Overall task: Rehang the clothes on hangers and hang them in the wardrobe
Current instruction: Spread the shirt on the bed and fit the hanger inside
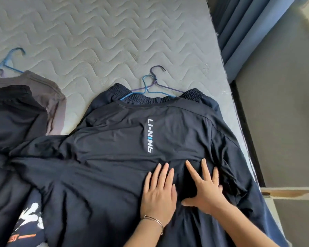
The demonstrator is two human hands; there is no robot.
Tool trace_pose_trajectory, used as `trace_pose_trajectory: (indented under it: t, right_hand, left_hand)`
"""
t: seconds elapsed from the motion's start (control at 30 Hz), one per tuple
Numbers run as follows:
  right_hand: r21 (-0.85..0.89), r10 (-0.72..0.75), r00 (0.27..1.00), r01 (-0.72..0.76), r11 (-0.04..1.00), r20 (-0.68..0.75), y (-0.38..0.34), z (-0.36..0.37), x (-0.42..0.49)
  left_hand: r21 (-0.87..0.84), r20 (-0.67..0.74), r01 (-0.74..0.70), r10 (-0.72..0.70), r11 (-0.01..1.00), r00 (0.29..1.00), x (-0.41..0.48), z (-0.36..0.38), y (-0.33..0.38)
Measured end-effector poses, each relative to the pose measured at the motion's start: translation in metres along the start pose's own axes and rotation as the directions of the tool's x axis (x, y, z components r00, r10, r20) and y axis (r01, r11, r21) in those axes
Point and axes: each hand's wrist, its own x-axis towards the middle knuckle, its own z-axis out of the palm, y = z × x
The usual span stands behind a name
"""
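Observation:
A dark navy T-shirt (114, 154) with a white vertical logo lies spread flat on the grey quilted mattress (96, 41). It covers a pair of navy shorts whose elastic waistband (141, 99) shows above the collar. Two wire hangers, one blue (132, 96) and one purple (168, 89), stick out from under that waistband. My left hand (159, 193) and my right hand (206, 189) lie flat side by side on the shirt's lower right part, fingers spread, holding nothing.
On the left lie black shorts (12, 111) over a grey garment (48, 93), with another blue hanger (11, 61) behind them. A printed dark garment (29, 225) sits at the bottom left. Blue curtains (239, 29) and the floor (284, 113) border the mattress's right edge.

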Motion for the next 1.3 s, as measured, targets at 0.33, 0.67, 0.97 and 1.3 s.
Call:
trace_pose_trajectory:
  t: [0.33,0.67,0.97,1.3]
  right_hand:
    - [0.459,0.151,0.806,0.162,0.874,-0.572,0.043,-0.078,0.053]
    - [0.579,0.131,0.817,0.274,0.768,-0.561,0.09,-0.105,0.058]
    - [0.483,0.056,0.958,0.091,0.871,-0.282,0.145,-0.057,0.011]
    - [0.148,0.109,0.943,-0.064,0.987,-0.315,0.154,-0.096,-0.001]
  left_hand:
    - [0.175,-0.08,0.048,-0.034,0.983,0.996,0.003,0.025,-0.004]
    - [0.234,-0.17,0.038,0.002,0.972,0.985,0.004,0.03,-0.006]
    - [0.247,-0.241,0.051,0.01,0.968,0.971,0.0,0.03,-0.003]
    - [0.256,-0.243,0.066,-0.002,0.965,0.97,0.001,0.031,-0.004]
